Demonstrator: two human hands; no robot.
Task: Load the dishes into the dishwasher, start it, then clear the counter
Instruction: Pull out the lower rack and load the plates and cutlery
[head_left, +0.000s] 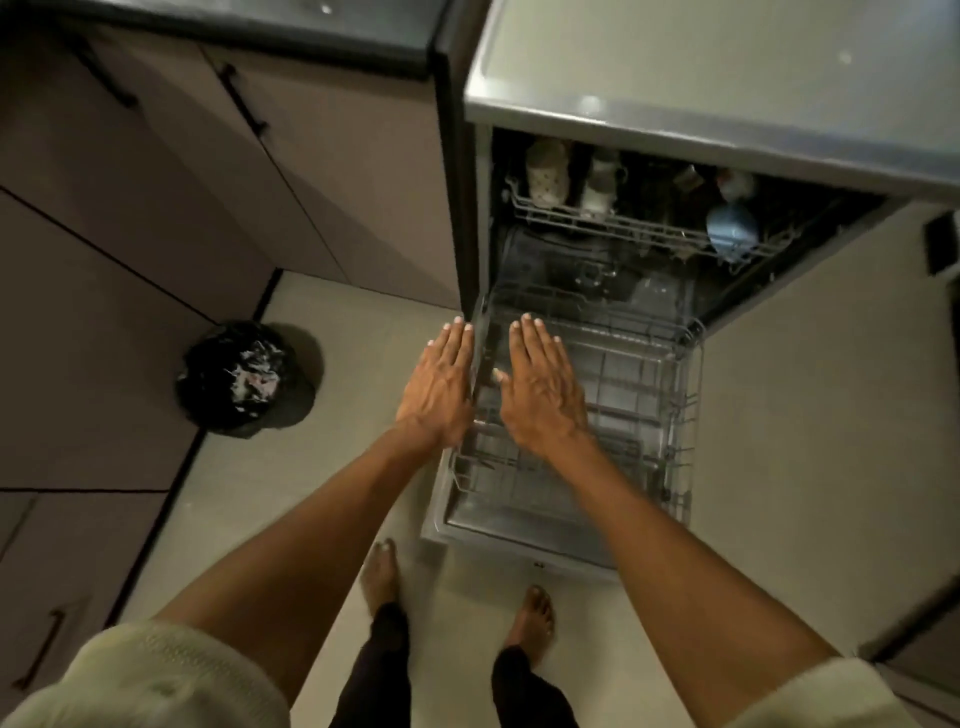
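Pale floor tiles (363, 332) and brown cabinet fronts (156, 208) fill this kitchen corner, seen from above. Between the cabinets and the right wall stands the dishwasher (727, 130), with its door (519, 540) folded down flat toward the person. On the door the lower rack (649, 395) is pulled out; its wire grid shows no dishes that I can make out. Higher, inside the machine, the upper rack (623, 223) is only partly out. It carries a pale dotted mug (545, 174) at its left, a second light cup (600, 184) beside it, and a blue cup (731, 231) at its right end. Some smaller items lie behind, but they are too dark and blurred to name.

Both arms reach forward over the open door. Left hand (441, 384) is flat, fingers straight and together, holding nothing, above the left edge of the lower rack. Right hand (540, 389) is also flat and holds nothing, palm down over the rack's left part. If the hands touch the wire, I cannot tell.

Two bare feet (379, 571) stand on the floor just before the door. At the left, near the cabinet corner, a bin with a black bag (244, 379) holds crumpled white rubbish. Dark counter (260, 26) runs along the top.
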